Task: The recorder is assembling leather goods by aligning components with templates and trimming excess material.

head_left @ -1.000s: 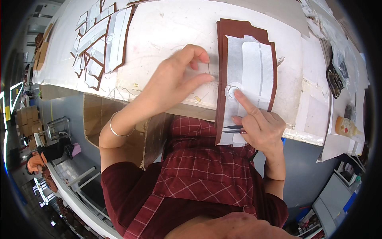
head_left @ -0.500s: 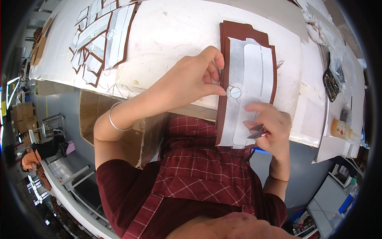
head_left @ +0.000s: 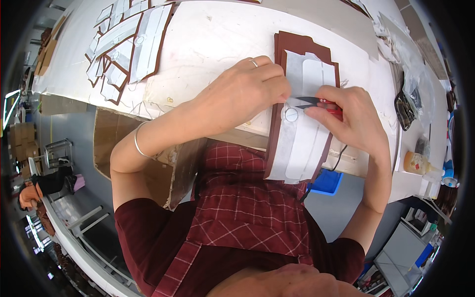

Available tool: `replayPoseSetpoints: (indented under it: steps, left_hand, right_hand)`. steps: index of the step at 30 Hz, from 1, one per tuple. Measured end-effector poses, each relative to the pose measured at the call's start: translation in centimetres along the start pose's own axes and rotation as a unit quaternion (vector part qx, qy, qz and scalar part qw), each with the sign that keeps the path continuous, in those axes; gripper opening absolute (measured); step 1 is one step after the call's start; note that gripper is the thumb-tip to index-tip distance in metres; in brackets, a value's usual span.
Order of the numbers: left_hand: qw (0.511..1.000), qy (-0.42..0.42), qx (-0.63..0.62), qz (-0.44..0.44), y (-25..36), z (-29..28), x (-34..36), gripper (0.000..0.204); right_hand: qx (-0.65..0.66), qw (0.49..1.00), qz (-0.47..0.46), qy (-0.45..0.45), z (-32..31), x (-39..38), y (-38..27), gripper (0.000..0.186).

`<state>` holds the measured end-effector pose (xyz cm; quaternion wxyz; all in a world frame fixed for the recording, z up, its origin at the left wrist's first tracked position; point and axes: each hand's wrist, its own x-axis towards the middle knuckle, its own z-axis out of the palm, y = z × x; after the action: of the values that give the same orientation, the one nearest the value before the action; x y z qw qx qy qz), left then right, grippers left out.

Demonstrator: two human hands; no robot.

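Observation:
A brown leather-like panel [head_left: 284, 47] with a white lining piece [head_left: 304, 143] on top lies over the front edge of the white table [head_left: 208, 34] and hangs off it. My left hand [head_left: 247, 91], a ring on one finger, pinches the white piece at its left side, just above a small round ring [head_left: 291, 115] on it. My right hand [head_left: 349, 119] holds small red-handled thread snips [head_left: 316, 103], their dark blades pointing left toward my left fingertips.
A pile of similar brown and white cut pieces [head_left: 123, 44] lies at the table's far left. Bags and dark items [head_left: 408, 106] and a small bottle [head_left: 418, 163] sit at the right end. A blue bin [head_left: 326, 182] is below the table. A cardboard sheet [head_left: 128, 143] leans under it.
My right hand picked up the snips from the panel's lower part and brought them up to the ring. My left hand shifted right and now pinches the white piece.

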<state>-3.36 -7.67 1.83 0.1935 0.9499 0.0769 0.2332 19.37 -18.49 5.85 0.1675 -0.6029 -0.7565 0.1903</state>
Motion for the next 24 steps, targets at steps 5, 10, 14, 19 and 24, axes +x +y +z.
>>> replayPoseSetpoints:
  steps: [5, 10, 14, 19, 24]
  left_hand:
    - [0.994, 0.016, -0.089, -0.062, -0.1, 0.7, -0.2, 0.009]
    - [0.993, 0.024, -0.095, -0.070, -0.3, 1.0, 0.1, 0.009]
    - [0.992, 0.030, -0.094, -0.079, -0.3, 1.0, 0.1, 0.009]
    - [0.992, 0.039, -0.094, -0.077, -0.3, 1.0, 0.3, 0.009]
    - [0.992, 0.036, -0.079, -0.089, -0.4, 1.1, 0.4, 0.010]
  right_hand:
    - [-0.011, 0.997, -0.041, -0.067, -0.8, 2.4, 0.4, 0.038]
    - [0.035, 0.992, -0.045, -0.113, -0.8, 3.6, 1.0, 0.030]
    - [0.019, 0.990, -0.029, -0.136, -1.4, 4.2, 0.9, 0.036]
    - [0.007, 0.989, -0.038, -0.139, -1.7, 4.6, 1.1, 0.034]
    - [0.008, 0.987, -0.037, -0.157, -1.2, 5.2, 1.3, 0.035]
